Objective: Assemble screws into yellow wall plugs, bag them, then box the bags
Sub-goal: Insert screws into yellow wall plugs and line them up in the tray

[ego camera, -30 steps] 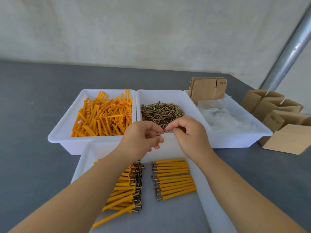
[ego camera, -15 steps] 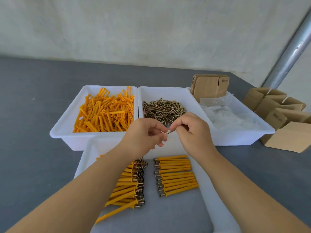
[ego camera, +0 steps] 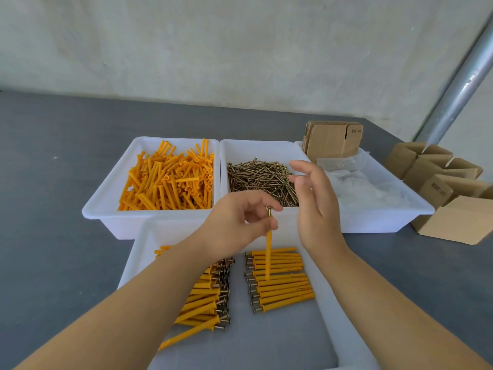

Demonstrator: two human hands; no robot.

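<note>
At frame centre the left hand [ego camera: 240, 222] pinched a yellow plastic wall plug [ego camera: 268, 259] with its brass screw [ego camera: 269, 211] (barely seated); the right hand [ego camera: 314, 206] hovered empty, fingers relaxed. The screw might have slipped out.

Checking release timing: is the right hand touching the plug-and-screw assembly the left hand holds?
Apart. Head view shows the open right hand beside the assembly, tray visible between them.

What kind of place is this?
Probably a small packing workbench: white tubs of yellow wall plugs and loose screws, with folded cardboard boxes waiting on a grey table.
</note>
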